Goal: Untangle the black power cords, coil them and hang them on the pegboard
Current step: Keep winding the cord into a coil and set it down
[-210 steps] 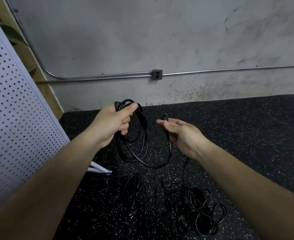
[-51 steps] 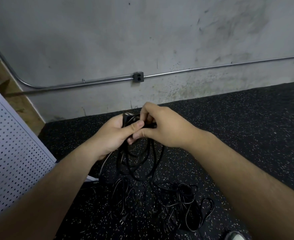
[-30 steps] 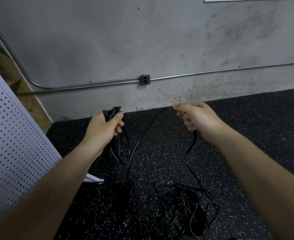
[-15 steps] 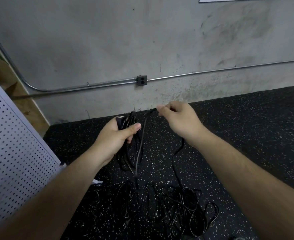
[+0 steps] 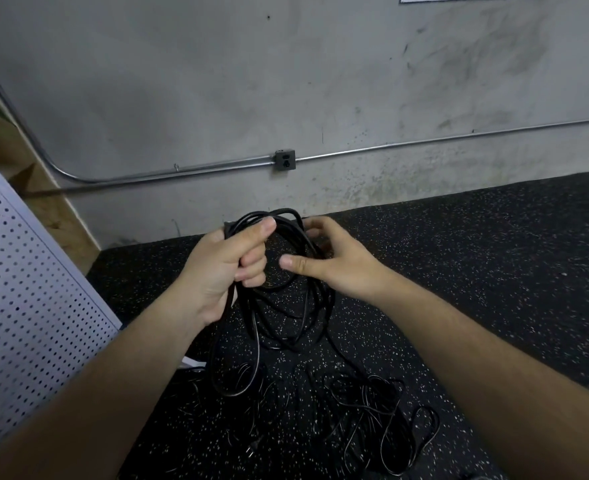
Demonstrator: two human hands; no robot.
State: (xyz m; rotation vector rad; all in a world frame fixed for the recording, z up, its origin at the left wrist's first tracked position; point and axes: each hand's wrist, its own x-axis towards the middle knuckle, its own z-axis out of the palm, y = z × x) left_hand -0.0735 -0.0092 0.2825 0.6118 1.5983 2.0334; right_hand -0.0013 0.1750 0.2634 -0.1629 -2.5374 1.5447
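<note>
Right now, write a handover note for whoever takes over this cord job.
Left hand grips the top of the coil, with loops hanging below it.
Right hand holds the coil's right side, thumb out.
Tangle lies on the floor below; a strand from the coil seems to trail down toward it. Pegboard stands at left, with no cord on the part in view.
Done: one cord partly coiled.
Left: finish that coil, hang it, then untangle, coil and hang the rest.

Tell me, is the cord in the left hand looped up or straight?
Looped up. The cord hangs in several loops from the left hand, which grips their top.
</note>
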